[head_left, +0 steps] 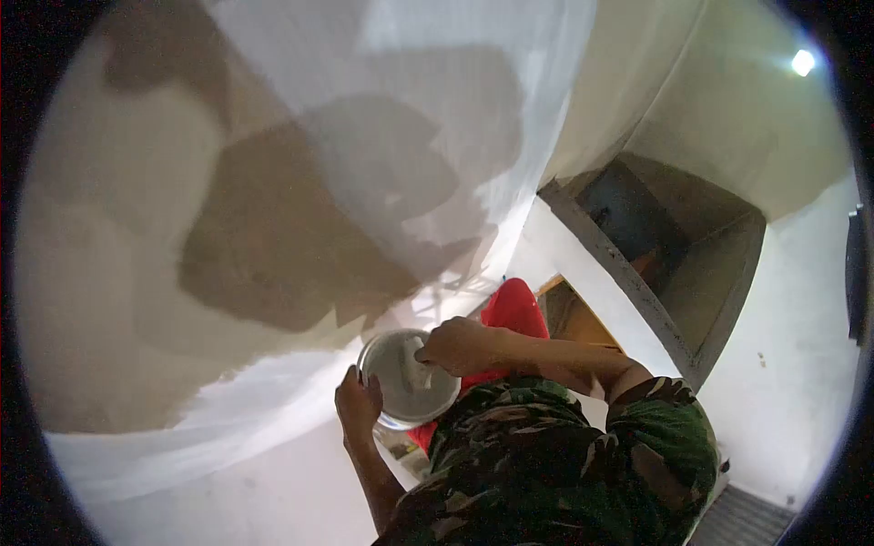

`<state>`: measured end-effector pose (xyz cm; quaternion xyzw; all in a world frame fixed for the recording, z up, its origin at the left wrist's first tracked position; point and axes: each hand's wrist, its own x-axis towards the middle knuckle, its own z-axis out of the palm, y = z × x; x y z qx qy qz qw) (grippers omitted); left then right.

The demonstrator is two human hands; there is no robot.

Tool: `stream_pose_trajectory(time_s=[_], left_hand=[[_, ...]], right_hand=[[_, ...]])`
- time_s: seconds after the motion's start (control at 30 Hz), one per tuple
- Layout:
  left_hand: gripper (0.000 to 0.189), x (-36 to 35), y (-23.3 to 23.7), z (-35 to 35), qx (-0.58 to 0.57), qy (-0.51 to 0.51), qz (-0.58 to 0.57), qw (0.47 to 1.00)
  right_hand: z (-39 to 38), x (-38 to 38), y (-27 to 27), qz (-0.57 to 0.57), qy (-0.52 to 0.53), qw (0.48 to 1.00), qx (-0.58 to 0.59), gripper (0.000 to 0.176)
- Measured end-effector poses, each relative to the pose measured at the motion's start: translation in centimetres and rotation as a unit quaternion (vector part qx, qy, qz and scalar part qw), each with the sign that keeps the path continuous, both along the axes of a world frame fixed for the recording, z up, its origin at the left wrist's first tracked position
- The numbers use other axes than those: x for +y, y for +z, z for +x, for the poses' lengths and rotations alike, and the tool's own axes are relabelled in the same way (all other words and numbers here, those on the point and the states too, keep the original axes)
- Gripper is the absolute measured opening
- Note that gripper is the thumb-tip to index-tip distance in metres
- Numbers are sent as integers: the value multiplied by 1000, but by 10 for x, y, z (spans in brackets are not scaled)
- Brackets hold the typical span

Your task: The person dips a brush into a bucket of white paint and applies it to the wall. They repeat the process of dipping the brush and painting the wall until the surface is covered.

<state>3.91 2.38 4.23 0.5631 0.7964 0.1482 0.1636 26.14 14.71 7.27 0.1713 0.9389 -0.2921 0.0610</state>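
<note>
My left hand (pixel 359 405) is closed on the left rim of a round bucket (pixel 397 422), thumb over the edge. Inside the bucket lies whitish paint (pixel 391 382). Over the bucket's right side, my right hand (pixel 460 348) grips a pale hand tool (pixel 418 369). The tool points down into the bucket, and my fingers cover its upper part; I cannot tell whether it is a brush or a scraper. Right in front, the wall shows a white coated area (pixel 455 91) beside a beige bare area (pixel 264 237), with dark shadows across both.
A bright red rounded surface (pixel 515 309) shows just behind my right hand. To the right, a recessed opening (pixel 706 264) with a grey rough edge is set in the wall. A lit lamp (pixel 802 63) shines at upper right. A dark object (pixel 857 273) hangs at the far right.
</note>
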Motion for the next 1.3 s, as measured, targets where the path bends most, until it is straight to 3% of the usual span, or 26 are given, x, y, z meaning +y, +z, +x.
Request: stream_pose_trajectory(time_s=[0.07,0.3,0.47,0.73,0.8,0.87,1.0,1.13,1.3], left_hand=[[20,0,4,3,11,-5,-6,1000],[25,-1,18,11,-45,113,-78,989],[24,-1,19,17,-77,103,-25,991],[26,-3,11,15,-55,96,-40,993],[26,-2,10,14,-59,87,-17,994],[36,1,22,15,-82,94,-96,988],[33,1,22,15,-81,97,-89,988],[28,5,27,18,-81,106,-79,988],[29,7,30,15,-88,131,-84,984]], right_hand=[[-15,-6,-11,86,57,994,-26,27],[-56,-34,-58,149,93,984,-37,18],[-61,-37,-59,128,120,983,-49,16],[-66,-43,-80,134,105,985,-41,19],[-71,-44,-82,110,144,980,-84,21],[-71,-44,-80,110,130,982,-87,21],[-66,-39,-71,47,90,992,-80,21],[-43,-22,-61,94,106,990,13,26],[-5,1,-13,-63,-52,997,4,26]])
